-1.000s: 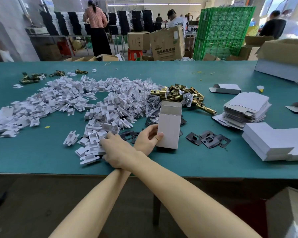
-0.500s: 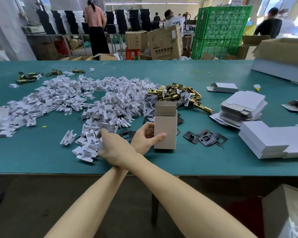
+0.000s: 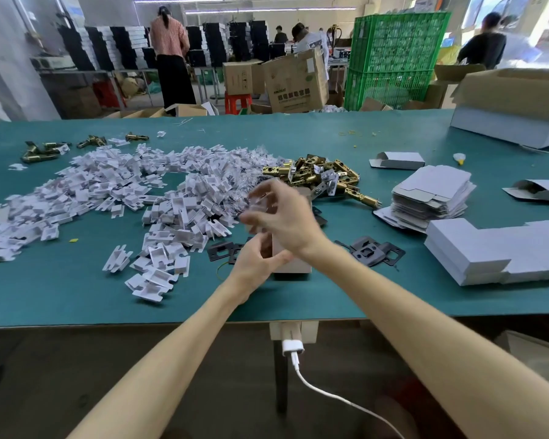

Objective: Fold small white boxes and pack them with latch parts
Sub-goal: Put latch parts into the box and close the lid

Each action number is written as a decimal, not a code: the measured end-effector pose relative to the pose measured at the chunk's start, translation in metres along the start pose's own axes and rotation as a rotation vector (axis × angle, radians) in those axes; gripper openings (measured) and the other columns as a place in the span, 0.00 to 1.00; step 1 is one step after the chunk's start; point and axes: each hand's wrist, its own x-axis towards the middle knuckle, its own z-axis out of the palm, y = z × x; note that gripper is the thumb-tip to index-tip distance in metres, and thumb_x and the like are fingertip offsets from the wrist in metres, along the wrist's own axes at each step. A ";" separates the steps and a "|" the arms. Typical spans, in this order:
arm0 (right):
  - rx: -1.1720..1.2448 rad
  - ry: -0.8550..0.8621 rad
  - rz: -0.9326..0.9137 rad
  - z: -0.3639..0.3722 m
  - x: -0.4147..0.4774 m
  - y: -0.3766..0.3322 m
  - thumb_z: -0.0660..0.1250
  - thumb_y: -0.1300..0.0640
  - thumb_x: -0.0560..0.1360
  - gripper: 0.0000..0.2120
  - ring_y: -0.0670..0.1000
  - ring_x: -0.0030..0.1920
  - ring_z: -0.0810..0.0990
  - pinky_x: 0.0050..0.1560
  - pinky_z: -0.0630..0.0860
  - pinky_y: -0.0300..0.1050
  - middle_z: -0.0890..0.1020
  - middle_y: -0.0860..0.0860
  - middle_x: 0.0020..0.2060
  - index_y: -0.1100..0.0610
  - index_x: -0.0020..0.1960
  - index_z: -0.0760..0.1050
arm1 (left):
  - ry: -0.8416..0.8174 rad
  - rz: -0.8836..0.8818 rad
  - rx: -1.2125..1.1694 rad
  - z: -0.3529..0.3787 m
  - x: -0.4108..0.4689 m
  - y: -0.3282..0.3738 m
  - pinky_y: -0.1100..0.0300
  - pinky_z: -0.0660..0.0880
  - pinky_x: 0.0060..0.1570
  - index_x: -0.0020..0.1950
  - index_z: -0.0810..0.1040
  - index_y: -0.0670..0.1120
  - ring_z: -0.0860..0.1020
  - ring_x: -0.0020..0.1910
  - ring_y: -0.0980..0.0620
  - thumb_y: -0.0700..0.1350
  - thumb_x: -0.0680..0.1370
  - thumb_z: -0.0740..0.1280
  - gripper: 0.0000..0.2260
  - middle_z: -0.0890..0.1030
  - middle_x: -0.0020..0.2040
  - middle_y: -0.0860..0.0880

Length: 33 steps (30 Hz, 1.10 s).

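A small white box [image 3: 293, 267] stands upright on the green table [image 3: 76, 293] near the front edge. My left hand [image 3: 256, 262] grips its lower left side. My right hand [image 3: 284, 218] hovers over the top of the box, motion-blurred, its fingers curled round a small pale piece that looks like a white insert [image 3: 259, 201]. Most of the box is hidden behind both hands. A heap of brass latch parts [image 3: 317, 175] lies just behind the hands.
A wide spread of white inserts [image 3: 159, 198] covers the table's left half. Black strike plates [image 3: 370, 252] lie right of the box. Flat box blanks [image 3: 431, 194] and finished white boxes [image 3: 488, 251] sit at the right. A large carton [image 3: 514, 115] stands at the far right.
My right hand has left the insert pile at the left, uncrossed from over my left arm, and risen above the box with a pale piece. The left hand stays on the box.
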 end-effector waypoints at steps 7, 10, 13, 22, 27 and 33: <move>-0.417 0.137 0.000 -0.060 0.021 0.006 0.79 0.58 0.72 0.18 0.40 0.38 0.73 0.37 0.66 0.32 0.73 0.43 0.38 0.55 0.54 0.72 | -0.038 0.039 0.116 0.004 0.005 -0.008 0.62 0.80 0.54 0.65 0.69 0.52 0.82 0.56 0.59 0.54 0.74 0.78 0.26 0.81 0.59 0.55; -0.521 0.103 -0.023 -0.061 0.021 0.012 0.78 0.59 0.72 0.17 0.48 0.43 0.72 0.44 0.67 0.40 0.74 0.45 0.40 0.55 0.54 0.72 | -0.055 0.060 0.188 0.005 0.006 -0.011 0.69 0.77 0.52 0.68 0.64 0.52 0.79 0.54 0.66 0.55 0.76 0.76 0.28 0.78 0.60 0.57; -0.518 0.141 -0.094 -0.058 0.018 0.012 0.78 0.59 0.73 0.17 0.46 0.44 0.73 0.48 0.69 0.39 0.76 0.49 0.47 0.57 0.55 0.73 | -0.064 0.070 0.209 0.005 0.007 -0.014 0.68 0.77 0.54 0.69 0.63 0.50 0.79 0.56 0.62 0.54 0.78 0.75 0.27 0.77 0.60 0.57; -0.793 0.106 -0.197 -0.048 0.012 0.007 0.75 0.60 0.75 0.14 0.56 0.49 0.78 0.51 0.78 0.53 0.74 0.56 0.54 0.62 0.57 0.76 | -0.079 0.092 0.269 0.008 0.003 -0.014 0.63 0.74 0.55 0.70 0.60 0.50 0.78 0.58 0.55 0.52 0.80 0.72 0.26 0.76 0.59 0.56; -1.031 0.133 -0.269 -0.048 0.007 0.014 0.72 0.57 0.79 0.12 0.59 0.53 0.78 0.55 0.75 0.56 0.77 0.57 0.55 0.62 0.58 0.76 | -0.066 0.093 0.264 0.009 0.003 -0.013 0.60 0.75 0.58 0.70 0.60 0.49 0.78 0.59 0.53 0.52 0.80 0.73 0.27 0.76 0.59 0.54; -1.113 0.179 -0.201 -0.053 0.008 0.020 0.72 0.52 0.78 0.13 0.57 0.61 0.71 0.63 0.68 0.53 0.78 0.55 0.57 0.58 0.58 0.80 | -0.049 0.091 0.282 0.008 0.004 -0.014 0.72 0.74 0.49 0.67 0.60 0.51 0.77 0.55 0.59 0.52 0.80 0.73 0.25 0.75 0.56 0.58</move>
